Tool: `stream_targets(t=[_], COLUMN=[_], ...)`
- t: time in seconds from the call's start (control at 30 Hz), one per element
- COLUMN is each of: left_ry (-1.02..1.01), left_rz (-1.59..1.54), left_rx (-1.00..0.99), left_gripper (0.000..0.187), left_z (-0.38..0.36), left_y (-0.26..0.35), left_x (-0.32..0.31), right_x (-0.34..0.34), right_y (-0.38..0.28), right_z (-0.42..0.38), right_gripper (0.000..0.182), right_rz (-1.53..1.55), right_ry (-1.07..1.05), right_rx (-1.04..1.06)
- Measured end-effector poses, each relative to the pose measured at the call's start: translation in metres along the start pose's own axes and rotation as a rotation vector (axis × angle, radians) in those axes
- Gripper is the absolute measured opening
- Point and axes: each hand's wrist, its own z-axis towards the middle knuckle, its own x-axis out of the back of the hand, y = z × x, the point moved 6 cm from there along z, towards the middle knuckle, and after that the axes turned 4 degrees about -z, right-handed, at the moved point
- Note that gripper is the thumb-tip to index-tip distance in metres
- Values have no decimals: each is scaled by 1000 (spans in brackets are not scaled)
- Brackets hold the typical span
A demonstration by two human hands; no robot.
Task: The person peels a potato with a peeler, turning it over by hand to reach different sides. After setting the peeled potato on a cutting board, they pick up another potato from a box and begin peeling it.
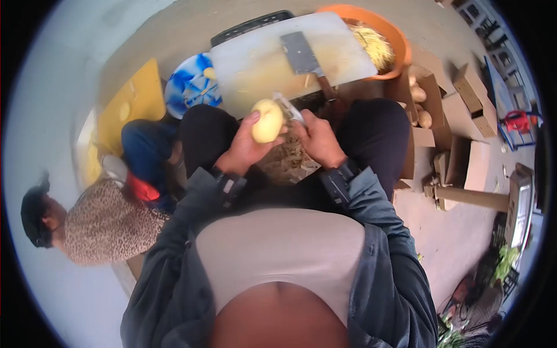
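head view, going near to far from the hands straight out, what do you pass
left hand and right hand → peeled potato with the peeler → white cutting board → cleaver → orange bowl

Pale yellow potato [267, 120]; white cutting board [290, 61] under a grey cleaver [300, 53]. Orange basin [387, 36], blue-and-white swirled plate [191, 84], yellow board [130, 104]. Leopard-print top [107, 223] on the nearby person, red scale [518, 122], brown cardboard boxes [473, 93].
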Motion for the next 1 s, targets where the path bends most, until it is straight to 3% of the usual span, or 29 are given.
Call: stream_targets(t=[0.37,0.5,0.57,0.7,0.77,1.0], left_ry=[190,190,295,292,143,92], left_rz=[-93,-86,1,162,225,251], left_rx=[-42,-72,-55,3,25,12], left_gripper=[40,41,39,42,40,37], left_z=[2,4,2,7,8,13], left_y=[2,2,3,-5,-10,-14], left_x=[-1,0,5,9,-2,7], right_x=[2,-1,0,-7,-9,-11], right_y=[-16,-15,-17,-15,-17,1], right_z=[-1,-1,3,8,10,7], right_gripper=[16,17,22,30,30,14], right_rz=[39,3,128,202,199,328], right_ry=[-74,-32,39,-3,-17,-7], right_rx=[-28,36,4,-104,-74,-146])
